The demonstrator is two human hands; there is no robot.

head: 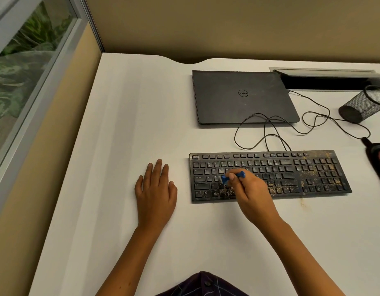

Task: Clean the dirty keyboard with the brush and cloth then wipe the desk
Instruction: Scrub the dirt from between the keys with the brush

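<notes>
White desk [129, 129] fills the corner beside a window, and the black keyboard [270, 175] lies on it just in front of a closed Dell laptop [242, 97]. Tan crumbs cover the keyboard's right end and bottom row. The right hand [252, 192] pinches a small blue brush [231, 177] by its handle, bristle end down on the left letter keys. The left hand [156, 193] rests flat with fingers straight on the desk just left of the keyboard. The brush looks light and stiff, best held near its middle; the keyboard seems rigid but light enough to slide, so steadying its left edge would help. No cloth is visible.
</notes>
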